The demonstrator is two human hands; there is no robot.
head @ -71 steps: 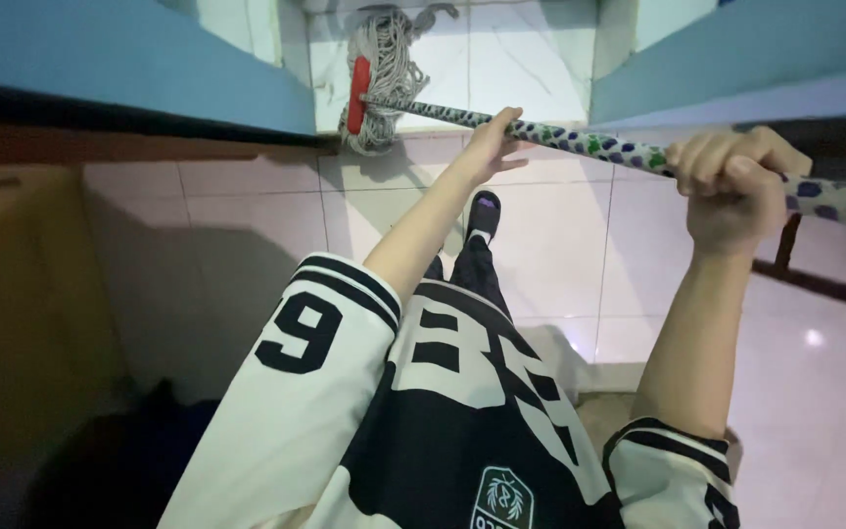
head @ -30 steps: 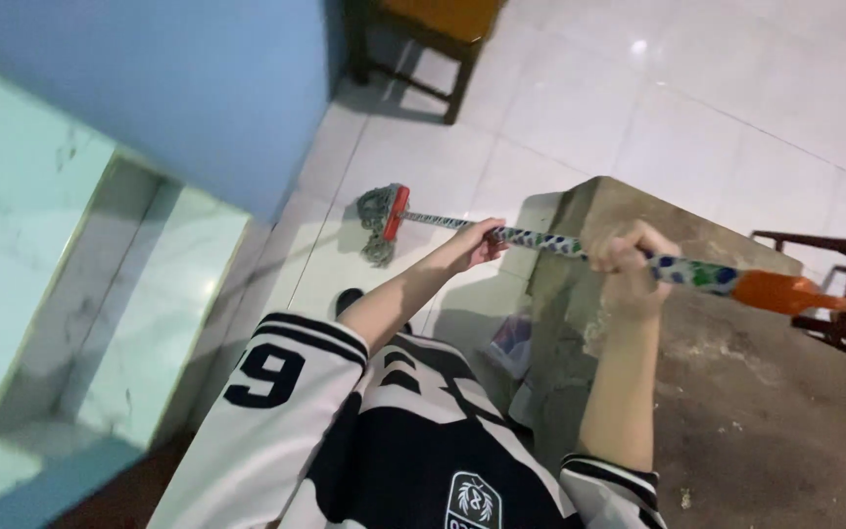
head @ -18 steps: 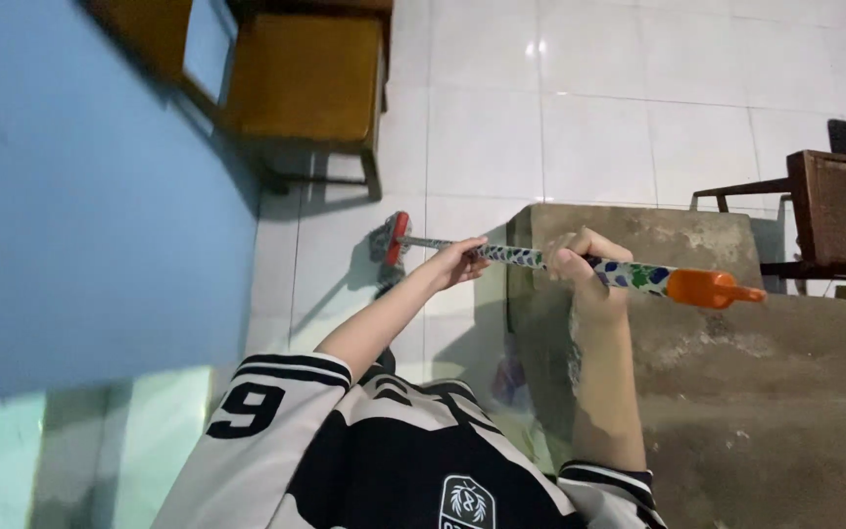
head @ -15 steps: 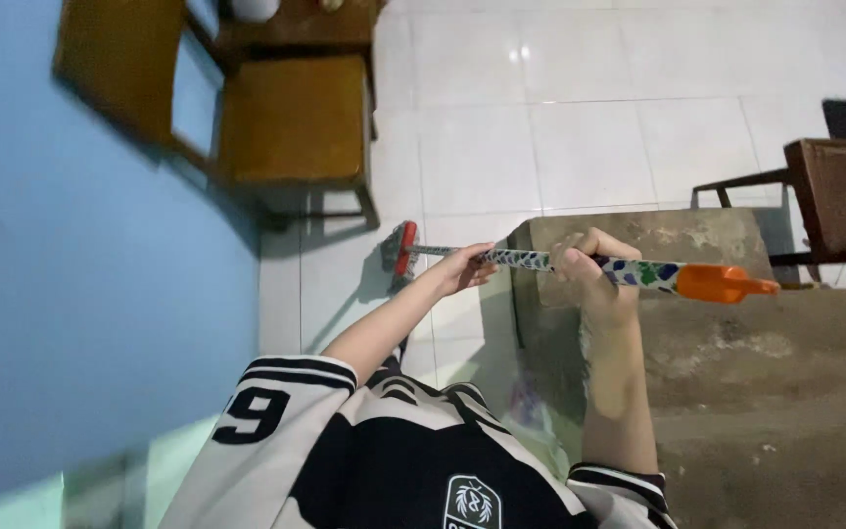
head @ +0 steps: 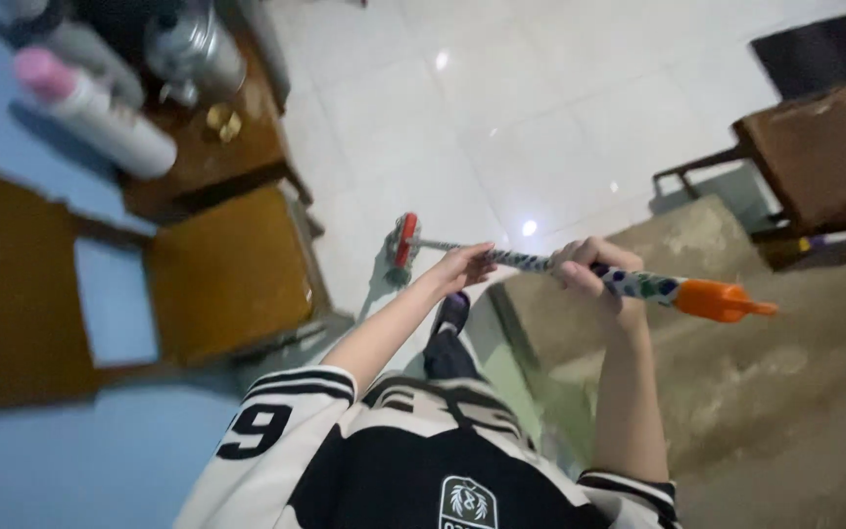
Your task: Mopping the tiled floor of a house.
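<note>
I hold a mop with both hands, out in front of my black-and-white striped shirt. My left hand (head: 462, 266) grips the spotted handle (head: 526, 261) further down, towards the red-clamped mop head (head: 403, 243). That head rests on the white tile floor (head: 501, 108) beside a wooden chair. My right hand (head: 594, 270) is closed around the handle higher up, just below its orange end cap (head: 722, 301). One of my dark shoes (head: 452, 312) shows under the handle.
The wooden chair (head: 227, 274) stands at the left against a blue wall (head: 51, 470). Behind it a small wooden table (head: 198, 147) carries a pink-capped flask (head: 100, 113) and a metal kettle (head: 193, 49). A rough concrete step (head: 736, 382) lies at the right, with another wooden chair (head: 815, 157) and a dark mat (head: 820, 54) beyond.
The view has swung round, bringing the chair closer and the table with the flask and kettle into sight. Both hands keep the same hold on the mop.
</note>
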